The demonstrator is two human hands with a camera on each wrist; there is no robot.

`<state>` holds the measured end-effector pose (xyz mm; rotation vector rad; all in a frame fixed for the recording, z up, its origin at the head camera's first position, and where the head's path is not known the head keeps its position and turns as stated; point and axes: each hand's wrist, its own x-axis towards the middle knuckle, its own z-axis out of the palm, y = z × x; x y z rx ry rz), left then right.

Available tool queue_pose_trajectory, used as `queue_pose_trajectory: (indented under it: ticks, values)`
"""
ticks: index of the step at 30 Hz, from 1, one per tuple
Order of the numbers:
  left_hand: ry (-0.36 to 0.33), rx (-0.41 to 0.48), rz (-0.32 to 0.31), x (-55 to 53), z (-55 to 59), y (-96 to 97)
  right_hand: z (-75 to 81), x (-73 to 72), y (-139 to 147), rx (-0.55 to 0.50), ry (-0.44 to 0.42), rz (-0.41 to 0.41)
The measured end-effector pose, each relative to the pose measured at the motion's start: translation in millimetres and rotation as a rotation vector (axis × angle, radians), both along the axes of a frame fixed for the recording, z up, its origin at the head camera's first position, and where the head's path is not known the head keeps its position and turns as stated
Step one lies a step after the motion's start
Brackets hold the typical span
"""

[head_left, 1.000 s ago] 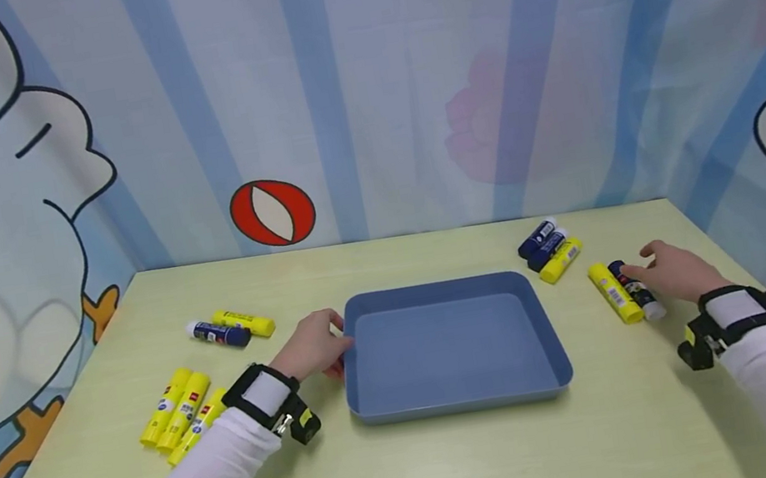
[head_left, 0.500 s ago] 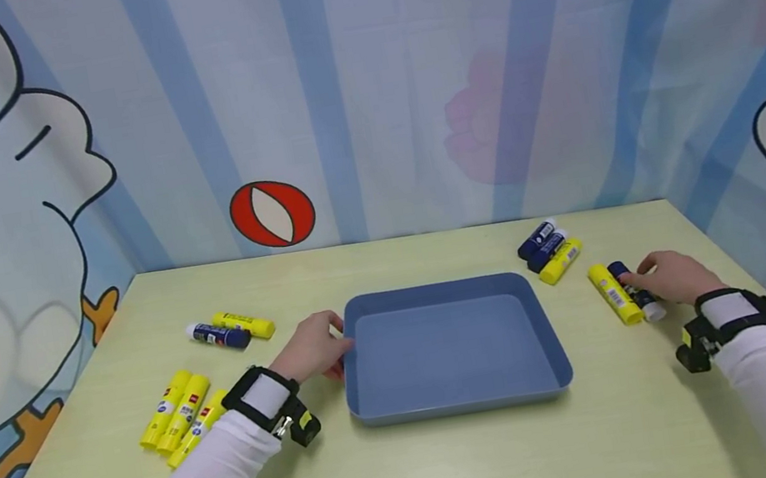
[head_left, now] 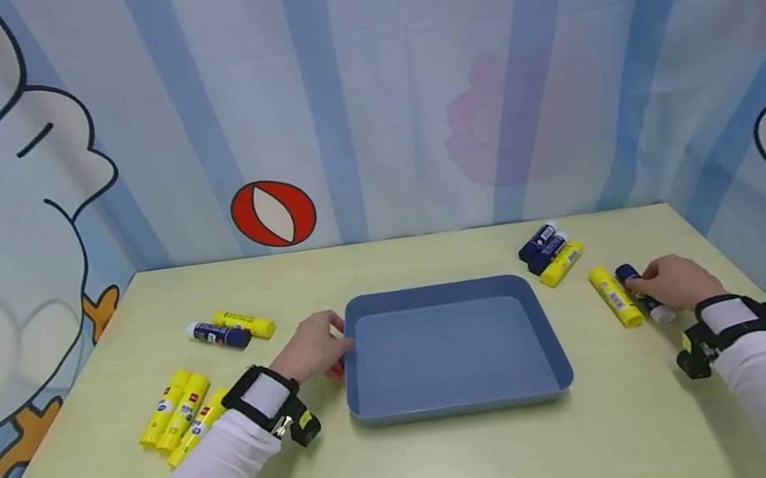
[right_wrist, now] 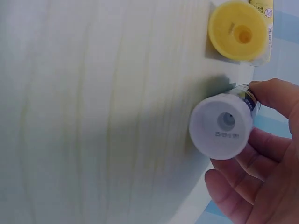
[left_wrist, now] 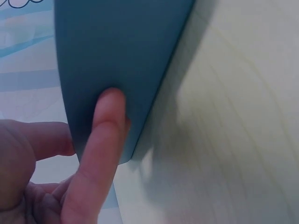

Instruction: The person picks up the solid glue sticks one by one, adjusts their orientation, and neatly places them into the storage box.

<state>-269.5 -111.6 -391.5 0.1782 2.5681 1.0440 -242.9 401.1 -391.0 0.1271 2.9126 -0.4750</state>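
At the middle of the table lies a shallow blue-grey tray (head_left: 451,354). My left hand (head_left: 312,347) holds its left wall; in the left wrist view one finger (left_wrist: 110,109) presses the outer face while another digit reaches the rim. On the right, my right hand (head_left: 678,283) pinches a navy glue stick (head_left: 628,273) between thumb and fingers. Its white end (right_wrist: 219,126) faces the right wrist camera, close to the tabletop. Just left of it lies a yellow glue stick (head_left: 616,296), with a narrow gap between them.
Two navy glue sticks (head_left: 538,242) and a yellow one (head_left: 561,263) lie together behind the tray's right corner. At the left are a navy glue stick (head_left: 218,335), a yellow one (head_left: 243,324) and a row of three yellow ones (head_left: 184,413). A printed curtain (head_left: 376,105) borders the table's far edge.
My right hand has lowered and its fingers have closed round the navy glue stick, which has shifted slightly right, away from the yellow one. The left hand and tray have stayed put.
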Motion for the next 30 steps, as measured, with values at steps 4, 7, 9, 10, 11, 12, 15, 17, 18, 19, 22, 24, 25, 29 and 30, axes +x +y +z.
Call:
queue_pose_trajectory:
  ticks: [4, 7, 9, 10, 11, 12, 15, 17, 18, 19, 22, 24, 25, 29, 30]
  values:
    - [-0.011, 0.015, -0.016, -1.5, -2.6, -0.1, -5.3, 4.3, 1, -0.01, 0.028, -0.034]
    - [-0.022, 0.037, -0.016, -2.0, -5.2, -1.6, -5.5, 4.3, 0, -0.037, 0.063, -0.067]
    - [-0.025, 0.052, -0.012, -2.0, -6.9, -3.2, -1.2, 3.5, -3, -0.066, 0.091, -0.079]
    - [-0.026, 0.058, -0.01, -1.7, -7.2, -3.8, 2.3, 3.0, -5, -0.081, 0.105, -0.076]
    - [-0.025, 0.063, -0.01, -1.4, -7.3, -4.3, 6.7, 3.0, -8, -0.091, 0.118, -0.071]
    - [-0.021, 0.067, -0.013, -1.4, -7.6, -4.7, 12.1, 3.3, -12, -0.103, 0.126, -0.065]
    - [-0.009, 0.072, -0.016, -1.4, -7.1, -4.1, 26.8, 3.4, -25, -0.155, 0.126, -0.049]
    - [-0.003, 0.069, -0.017, -0.8, -6.3, -4.3, 34.4, 2.9, -37, -0.188, 0.121, -0.033]
    - [-0.003, 0.069, -0.018, -0.3, -5.8, -4.3, 37.7, 2.2, -43, -0.205, 0.119, -0.024]
    - [-0.003, 0.066, -0.018, 0.0, -5.3, -4.1, 40.3, 1.6, -49, -0.22, 0.116, -0.013]
    - [-0.007, 0.062, -0.015, 0.8, -4.4, -3.5, 47.1, 0.2, -67, -0.254, 0.112, 0.025]
    - [-0.007, 0.061, -0.015, 1.3, -4.0, -3.3, 49.9, -0.5, -79, -0.279, 0.104, 0.043]
    - [-0.007, 0.062, -0.014, 1.3, -3.8, -3.2, 50.8, -0.9, -85, -0.293, 0.097, 0.05]
    - [-0.008, 0.065, -0.019, 2.6, -2.3, -3.9, 54.2, -0.5, -107, -0.379, 0.064, 0.081]
    - [-0.009, 0.066, -0.023, 3.0, -1.4, -4.5, 55.0, -0.2, -113, -0.403, 0.056, 0.088]
